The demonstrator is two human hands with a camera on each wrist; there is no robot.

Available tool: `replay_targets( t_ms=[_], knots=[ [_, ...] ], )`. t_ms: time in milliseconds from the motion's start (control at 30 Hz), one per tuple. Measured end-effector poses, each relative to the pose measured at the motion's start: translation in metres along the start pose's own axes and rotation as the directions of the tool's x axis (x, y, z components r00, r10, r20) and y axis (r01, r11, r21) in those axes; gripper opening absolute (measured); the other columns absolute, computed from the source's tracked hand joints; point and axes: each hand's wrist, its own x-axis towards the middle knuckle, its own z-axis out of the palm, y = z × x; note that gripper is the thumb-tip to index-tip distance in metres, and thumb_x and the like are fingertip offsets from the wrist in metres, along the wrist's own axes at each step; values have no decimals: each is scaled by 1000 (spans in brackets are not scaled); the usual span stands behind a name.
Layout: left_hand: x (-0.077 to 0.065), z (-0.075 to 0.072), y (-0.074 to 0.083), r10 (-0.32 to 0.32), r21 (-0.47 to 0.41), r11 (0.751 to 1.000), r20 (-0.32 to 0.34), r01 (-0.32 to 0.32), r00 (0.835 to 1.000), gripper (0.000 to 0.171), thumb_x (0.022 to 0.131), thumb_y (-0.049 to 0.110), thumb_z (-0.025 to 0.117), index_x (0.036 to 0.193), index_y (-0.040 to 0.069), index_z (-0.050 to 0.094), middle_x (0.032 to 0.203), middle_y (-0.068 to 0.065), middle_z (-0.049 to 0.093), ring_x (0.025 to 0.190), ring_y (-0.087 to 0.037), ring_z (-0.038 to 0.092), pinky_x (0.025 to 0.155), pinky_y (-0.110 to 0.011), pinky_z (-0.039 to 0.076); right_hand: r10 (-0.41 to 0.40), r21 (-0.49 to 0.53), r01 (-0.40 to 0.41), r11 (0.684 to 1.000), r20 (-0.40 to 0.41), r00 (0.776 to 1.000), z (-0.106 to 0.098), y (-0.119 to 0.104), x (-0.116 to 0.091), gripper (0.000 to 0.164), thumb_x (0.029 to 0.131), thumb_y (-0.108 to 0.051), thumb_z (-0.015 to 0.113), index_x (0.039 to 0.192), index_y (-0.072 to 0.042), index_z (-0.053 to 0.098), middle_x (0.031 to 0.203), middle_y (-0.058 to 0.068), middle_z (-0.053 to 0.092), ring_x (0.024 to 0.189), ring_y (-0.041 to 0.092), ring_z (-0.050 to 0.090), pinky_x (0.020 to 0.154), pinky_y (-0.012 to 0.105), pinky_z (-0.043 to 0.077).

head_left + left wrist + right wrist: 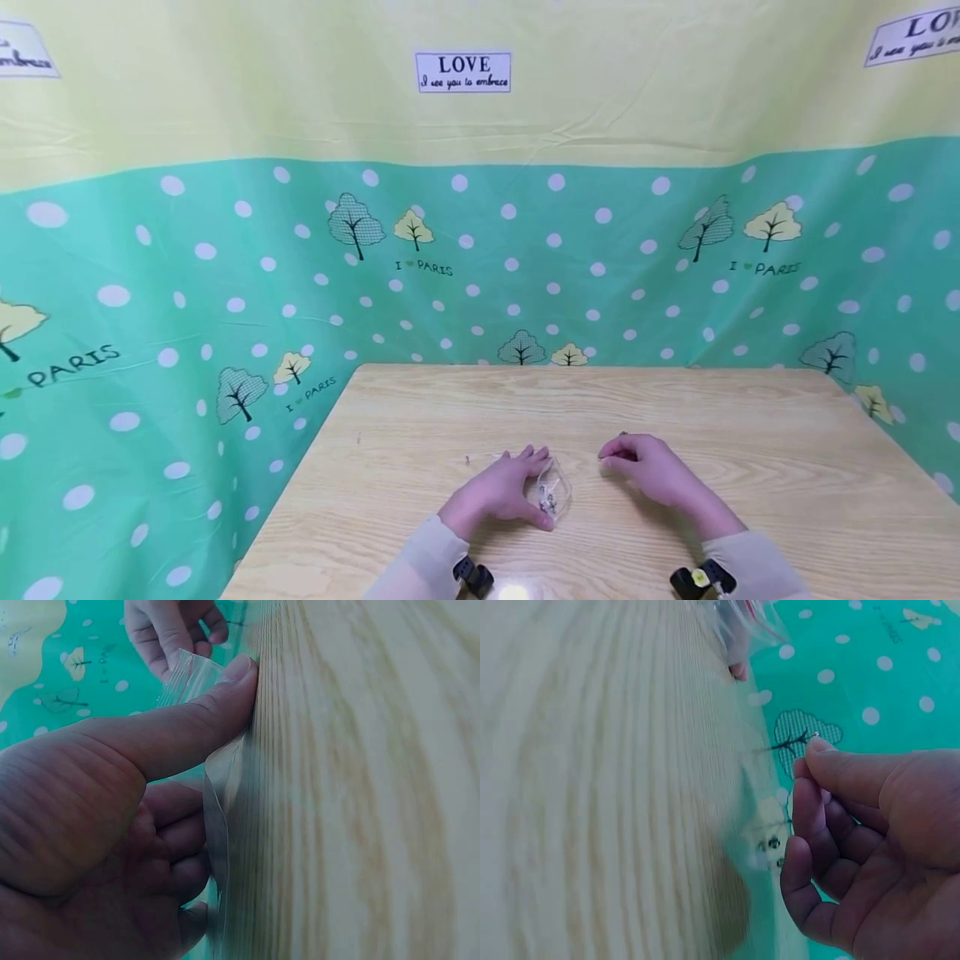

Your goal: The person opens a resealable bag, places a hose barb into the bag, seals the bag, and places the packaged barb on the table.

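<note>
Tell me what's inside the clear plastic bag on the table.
A few small, shiny pieces lie in the clear plastic bag. The left hand covers part of it, hiding anything there.

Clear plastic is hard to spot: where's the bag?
In the head view, the bag is on the table, between thumb and fingers of the left hand, left of the right hand.

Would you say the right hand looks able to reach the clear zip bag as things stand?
Probably yes: only tabletop shows between the right hand and the clear zip bag, though the left hand holds its opposite side.
</note>
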Motion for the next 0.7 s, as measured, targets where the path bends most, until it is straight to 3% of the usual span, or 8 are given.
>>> replay_targets(
  t_ms=[367, 700],
  knots=[
    [-1, -3, 0, -10, -34, 999, 2, 10, 1000, 98, 76, 38, 97, 159, 11, 52, 172, 0, 37, 161, -26, 27, 132, -52, 20, -91, -25, 92, 995, 49, 995, 11, -16, 2, 6, 103, -18, 72, 104, -14, 76, 101, -6, 72, 98, 15, 64, 86, 33, 56],
    [-2, 0, -1, -1, -11, 1000, -7, 1, 1000, 101, 74, 41, 97, 159, 11, 52, 171, 0, 38, 160, -26, 29, 132, -53, 21, -96, 22, 94, 995, 70, 993, 22, -23, -2, 5, 101, -20, 75, 104, -16, 77, 102, -6, 73, 97, 15, 66, 86, 32, 57]
  ],
)
